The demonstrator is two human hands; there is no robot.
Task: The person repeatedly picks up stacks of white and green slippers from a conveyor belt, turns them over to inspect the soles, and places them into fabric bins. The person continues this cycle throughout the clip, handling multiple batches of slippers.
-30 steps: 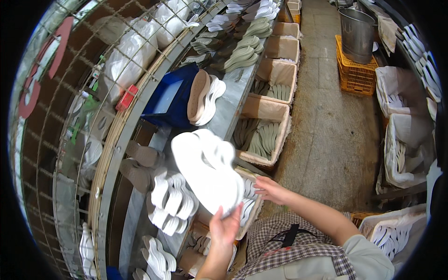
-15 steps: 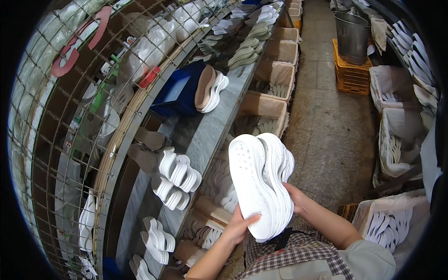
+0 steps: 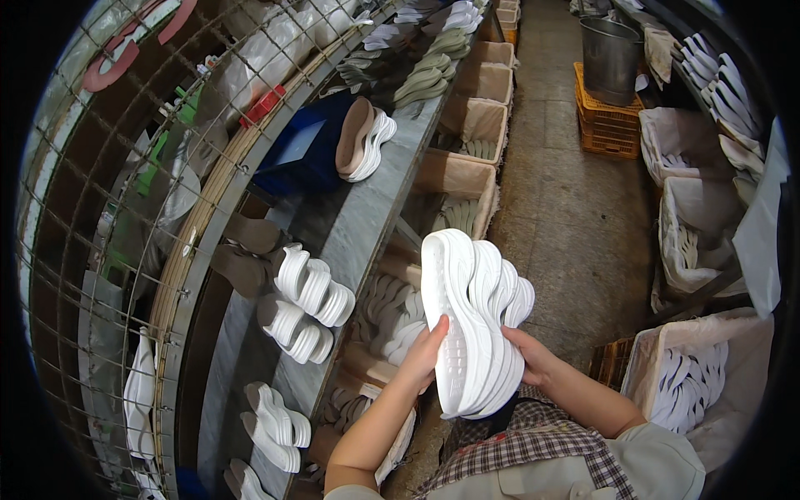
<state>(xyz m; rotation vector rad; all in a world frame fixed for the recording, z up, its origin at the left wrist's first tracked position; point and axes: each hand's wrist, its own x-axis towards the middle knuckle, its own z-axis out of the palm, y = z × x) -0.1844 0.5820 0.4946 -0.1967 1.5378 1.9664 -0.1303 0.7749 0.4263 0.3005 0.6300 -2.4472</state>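
Between my two hands is a stack of white shoe soles (image 3: 477, 329), held on edge in front of my checked apron. The soles lie face to face, with their wavy sidewalls showing and their upper ends slightly fanned out. My left hand (image 3: 426, 357) grips the left side, thumb against the outermost sole. From the right, my right hand (image 3: 531, 357) closes on the other side of the stack, its fingers partly hidden behind it. Nearest to my left arm, on the grey shelf (image 3: 352, 208), stand several white sole stacks (image 3: 310, 287).
A blue crate (image 3: 292, 158) and a brown-and-white pair of soles (image 3: 365, 142) sit farther along the shelf, beside wire mesh (image 3: 158, 292). Lined bins of soles (image 3: 454, 179) run below. Across the aisle (image 3: 567, 225) are more bins (image 3: 692, 225) and a metal bucket (image 3: 611, 62) on orange crates.
The sole stack has turned, so more of its sidewalls show, and its soles are more fanned. My left thumb has shifted up along the outer sole. The whole view has shifted slightly.
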